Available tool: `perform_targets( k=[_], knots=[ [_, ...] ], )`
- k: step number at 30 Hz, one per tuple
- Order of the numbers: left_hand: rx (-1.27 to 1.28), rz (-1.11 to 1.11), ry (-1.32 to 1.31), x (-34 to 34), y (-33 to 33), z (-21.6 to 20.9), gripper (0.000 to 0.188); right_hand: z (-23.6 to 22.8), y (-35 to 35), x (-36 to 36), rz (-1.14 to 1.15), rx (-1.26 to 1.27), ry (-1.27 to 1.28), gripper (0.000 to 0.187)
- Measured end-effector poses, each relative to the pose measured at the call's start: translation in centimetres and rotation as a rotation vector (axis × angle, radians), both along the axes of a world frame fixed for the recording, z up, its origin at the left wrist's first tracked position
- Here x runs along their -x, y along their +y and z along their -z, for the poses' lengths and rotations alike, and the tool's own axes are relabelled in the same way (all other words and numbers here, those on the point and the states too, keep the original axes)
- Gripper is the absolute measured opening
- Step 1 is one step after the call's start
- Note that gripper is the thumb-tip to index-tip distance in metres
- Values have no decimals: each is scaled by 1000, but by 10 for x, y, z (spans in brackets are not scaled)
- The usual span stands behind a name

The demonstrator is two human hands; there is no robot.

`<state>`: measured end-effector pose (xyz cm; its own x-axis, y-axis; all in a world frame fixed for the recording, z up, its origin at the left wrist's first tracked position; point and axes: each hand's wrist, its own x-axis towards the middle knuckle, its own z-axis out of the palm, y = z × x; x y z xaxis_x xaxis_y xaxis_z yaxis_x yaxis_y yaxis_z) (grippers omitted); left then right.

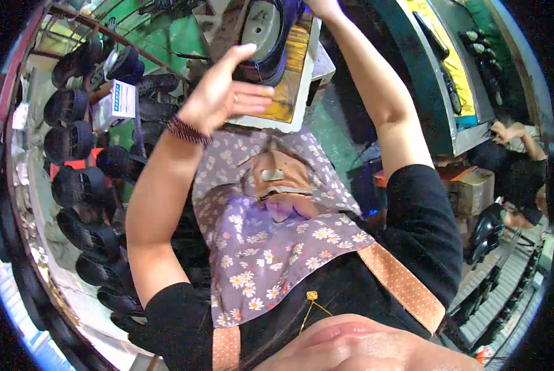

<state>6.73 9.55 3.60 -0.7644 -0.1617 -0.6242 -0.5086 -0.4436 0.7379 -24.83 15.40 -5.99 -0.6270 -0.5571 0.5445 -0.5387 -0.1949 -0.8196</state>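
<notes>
A dark shoe [279,48] lies with a grey, sole-shaped face with a small hole turned up toward me, at the top of the view. It rests over a pale-edged board [281,127] with a glossy yellow-brown surface. Beside the near end of the shoe is my left hand [226,89], slightly blurred. Its thumb lies at the shoe's edge, while the other fingers stretch out over the board, apart from the thumb. My right hand [322,7] reaches to the far side of the shoe. The upper picture edge cuts it off, so its fingers and anything in them are hidden.
Racks with several black shoes or soles [79,185] stand along my left, with a white and blue box [117,104] among them. To my right runs a bench [453,145] with a yellow strip [447,62] and dark pieces. Another person's hand [507,133] shows beyond it.
</notes>
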Motion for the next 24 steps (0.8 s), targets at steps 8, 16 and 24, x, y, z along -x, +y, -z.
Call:
perform_targets(
  k=[8,16,24],
  knots=[
    [490,-156,14,-12,-33,17,72,-16,76,-199,296,-74,61,86],
    [1057,-620,459,-6,23,94,39,-21,94,-245,332,-280,180,104],
    [1196,-493,515,-6,23,87,48,-14,108,-221,277,105,-53,76]
  ],
)
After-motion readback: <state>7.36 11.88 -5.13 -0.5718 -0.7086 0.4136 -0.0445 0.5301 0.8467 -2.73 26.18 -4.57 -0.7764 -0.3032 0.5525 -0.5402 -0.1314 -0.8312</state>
